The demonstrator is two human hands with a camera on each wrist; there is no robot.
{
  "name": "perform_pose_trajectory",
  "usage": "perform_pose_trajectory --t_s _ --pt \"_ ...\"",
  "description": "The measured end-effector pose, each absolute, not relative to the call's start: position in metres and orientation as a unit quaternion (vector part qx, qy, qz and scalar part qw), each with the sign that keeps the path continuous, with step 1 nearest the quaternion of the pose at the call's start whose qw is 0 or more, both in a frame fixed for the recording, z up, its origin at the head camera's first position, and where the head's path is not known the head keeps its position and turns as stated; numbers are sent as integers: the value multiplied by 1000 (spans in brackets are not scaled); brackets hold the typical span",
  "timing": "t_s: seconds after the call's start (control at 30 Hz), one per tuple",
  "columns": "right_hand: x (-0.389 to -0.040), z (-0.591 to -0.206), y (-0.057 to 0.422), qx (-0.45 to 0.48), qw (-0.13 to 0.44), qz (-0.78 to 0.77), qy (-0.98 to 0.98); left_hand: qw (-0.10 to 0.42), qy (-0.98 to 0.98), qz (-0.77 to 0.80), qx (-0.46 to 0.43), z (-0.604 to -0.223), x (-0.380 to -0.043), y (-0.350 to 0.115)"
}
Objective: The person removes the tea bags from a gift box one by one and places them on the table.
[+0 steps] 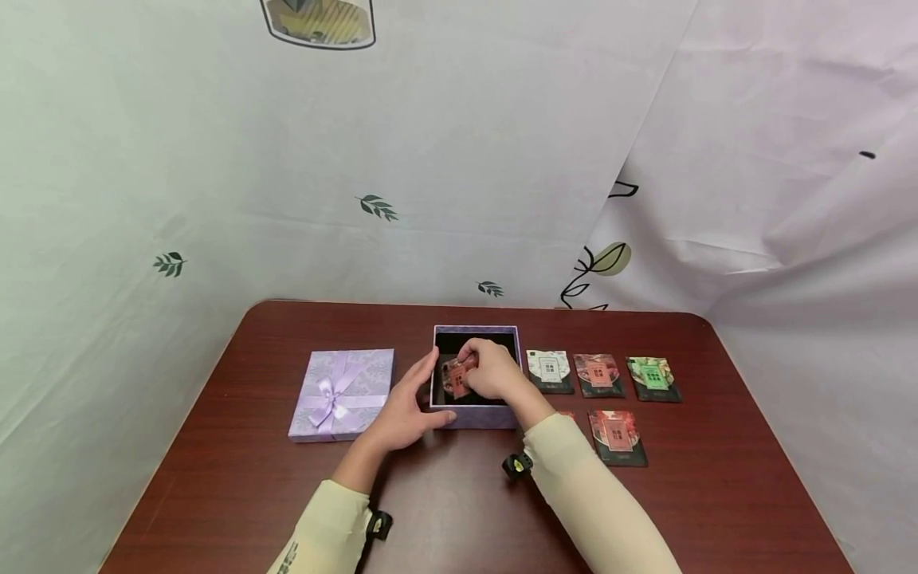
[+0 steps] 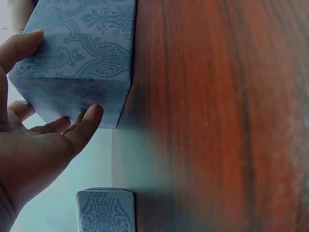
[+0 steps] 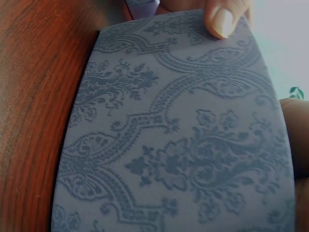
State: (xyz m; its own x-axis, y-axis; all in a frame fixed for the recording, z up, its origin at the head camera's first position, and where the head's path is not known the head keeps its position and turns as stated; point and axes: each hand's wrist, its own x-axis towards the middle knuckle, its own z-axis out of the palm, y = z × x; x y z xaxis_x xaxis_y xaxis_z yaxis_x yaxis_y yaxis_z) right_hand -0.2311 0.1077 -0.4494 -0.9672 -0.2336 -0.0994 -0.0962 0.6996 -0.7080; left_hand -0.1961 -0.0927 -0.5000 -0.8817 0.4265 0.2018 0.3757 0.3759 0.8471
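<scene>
An open purple patterned box (image 1: 476, 417) with a black inside stands on the table. My left hand (image 1: 405, 410) holds it by the near left corner. In the left wrist view, the thumb (image 2: 29, 46) lies on the front wall and the fingers are against the left side. My right hand (image 1: 495, 373) reaches inside, pinching a red and dark printed sachet (image 1: 455, 380) tilted within the box. Its fingertips are partly hidden in the head view. The right wrist view shows mostly the box's front wall (image 3: 178, 121), with the left thumb on it.
Left of the box lies its lilac lid (image 1: 366, 375) with a ribbon bow. To the right lie a white sachet (image 1: 550, 371), a green one (image 1: 653, 378) and red ones (image 1: 598, 375), (image 1: 617, 437). The right forearm partly covers another sachet (image 1: 569, 414).
</scene>
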Motion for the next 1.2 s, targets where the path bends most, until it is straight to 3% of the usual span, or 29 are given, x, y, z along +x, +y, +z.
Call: perform_pose_trajectory --t_s 0.37,1.2 --pt "-225 -436 120 -92 54 -409 906 33 831 502 237 -499 -197 -93" --pt "-217 -427 128 -72 46 -417 905 46 822 518 232 -499 -197 -92"
